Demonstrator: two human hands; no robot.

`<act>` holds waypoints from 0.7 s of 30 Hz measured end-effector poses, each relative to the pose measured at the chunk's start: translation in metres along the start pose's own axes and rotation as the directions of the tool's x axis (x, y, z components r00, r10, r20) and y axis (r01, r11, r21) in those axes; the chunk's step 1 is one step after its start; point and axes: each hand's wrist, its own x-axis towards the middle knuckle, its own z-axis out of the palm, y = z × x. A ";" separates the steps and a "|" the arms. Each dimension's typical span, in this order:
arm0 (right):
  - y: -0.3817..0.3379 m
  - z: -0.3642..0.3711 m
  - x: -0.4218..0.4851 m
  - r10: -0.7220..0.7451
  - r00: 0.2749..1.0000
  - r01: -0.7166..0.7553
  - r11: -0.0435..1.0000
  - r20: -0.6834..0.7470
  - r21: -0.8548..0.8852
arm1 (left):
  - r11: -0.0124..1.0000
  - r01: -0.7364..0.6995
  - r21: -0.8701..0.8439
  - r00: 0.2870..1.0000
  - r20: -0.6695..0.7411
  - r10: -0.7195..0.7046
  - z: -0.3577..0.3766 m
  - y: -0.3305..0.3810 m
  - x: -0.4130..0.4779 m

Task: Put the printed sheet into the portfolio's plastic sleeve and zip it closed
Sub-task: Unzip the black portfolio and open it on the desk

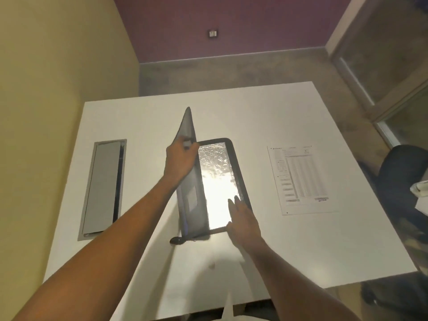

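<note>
Right hand (243, 222), nearest the camera, lies flat with fingers spread on the near right corner of the portfolio (240, 179), over its glossy plastic sleeve (217, 181). Left hand (181, 159) is clamped on the raised grey cover (187, 126), holding it upright along the portfolio's left side. Printed sheet (301, 179) lies flat on the white table (266, 107), well right of the portfolio, clear of both hands.

My left hand (180, 158) covers part of the raised portfolio cover (188, 126); my fingertips are blurred. Glare washes out the plastic sleeve (216, 172), so its contents cannot be read. Text on the printed sheet (301, 179), near the table's (266, 107) right edge, is too small to read.
</note>
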 end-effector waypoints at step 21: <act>0.003 0.005 0.022 0.008 0.991 0.007 0.994 0.136 -0.110 | 0.955 0.245 0.167 0.858 -0.496 -0.134 -0.168 -0.159 -0.011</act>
